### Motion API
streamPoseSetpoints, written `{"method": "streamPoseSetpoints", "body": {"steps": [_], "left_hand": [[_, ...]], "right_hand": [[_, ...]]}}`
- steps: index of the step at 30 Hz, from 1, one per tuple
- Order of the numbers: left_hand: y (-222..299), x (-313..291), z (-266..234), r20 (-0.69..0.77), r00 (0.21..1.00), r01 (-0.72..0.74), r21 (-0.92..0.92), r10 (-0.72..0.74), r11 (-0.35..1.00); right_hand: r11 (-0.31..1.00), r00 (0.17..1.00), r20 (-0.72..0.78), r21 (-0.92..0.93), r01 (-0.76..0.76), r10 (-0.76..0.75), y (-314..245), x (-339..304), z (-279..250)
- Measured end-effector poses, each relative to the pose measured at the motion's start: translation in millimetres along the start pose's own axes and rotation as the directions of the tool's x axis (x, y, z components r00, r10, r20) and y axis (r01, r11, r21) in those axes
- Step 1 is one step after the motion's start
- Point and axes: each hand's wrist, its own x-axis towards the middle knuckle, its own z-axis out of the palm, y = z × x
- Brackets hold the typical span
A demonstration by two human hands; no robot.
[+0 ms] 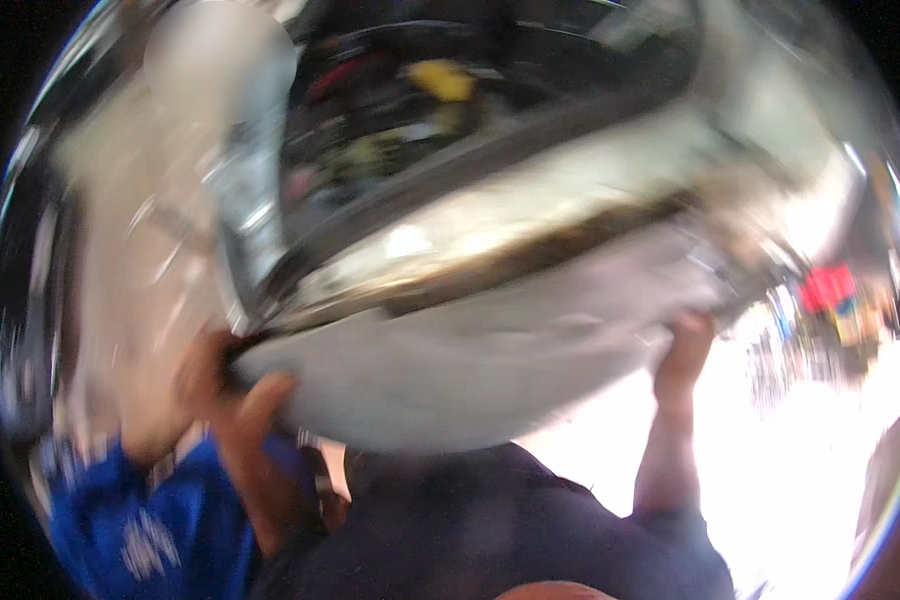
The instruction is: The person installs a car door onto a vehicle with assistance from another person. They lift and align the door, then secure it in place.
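A long, curved, grey bumper cover [450, 375] spans the middle of the head view, tilted up to the right, along the end of a light-coloured car [610, 165]. My left hand [245, 400] grips its left end, with the thumb apart from the fingers on the near side. At the right end, my right hand [685, 350] holds the lower edge with the arm stretched out; its fingers are partly hidden. Motion blurs the view, and I cannot tell whether the cover touches the car.
Above the cover, the car's open compartment [490, 150] holds dark parts and a yellow object [442, 80]. Close on my left stands a person in a blue shirt [160, 510], one arm raised beside mine. A red object [827, 287] is farther off at the right, near bright ground.
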Motion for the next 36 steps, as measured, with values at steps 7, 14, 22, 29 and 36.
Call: {"method": "streamPoseSetpoints", "body": {"steps": [7, 14, 22, 29, 36], "left_hand": [[7.0, 11.1, -12.1, 0.135, 0.94, -0.335, 0.221, 0.312, 0.916], [-13.2, 8.6, -2.7, 0.204, 0.976, -0.077, 0.02, 0.072, 0.997], [32.2, -23.9, 12.7, 0.073, 0.874, 0.475, -0.337, -0.481, 0.813], [19.5, -30.7, 20.6, 0.323, 0.831, 0.531, -0.706, -0.453, 0.469], [18.0, -32.1, 22.6, 0.308, 0.836, 0.507, -0.752, -0.454, 0.422]], "right_hand": [[0.956, 0.885, -0.434, -0.143, -0.255, 0.171, 42.5, -29.6, -102.5], [0.395, 0.788, 0.23, 0.765, -0.509, 0.571, 117.7, -1.6, -97.7], [0.25, 0.748, 0.304, 0.812, -0.528, 0.59, 130.3, 49.7, -75.3], [0.243, 0.684, 0.328, 0.764, -0.598, 0.652, 122.7, 55.0, -82.7], [0.213, 0.674, 0.683, 0.641, -0.737, 0.281, 114.3, 35.8, -128.7]]}}
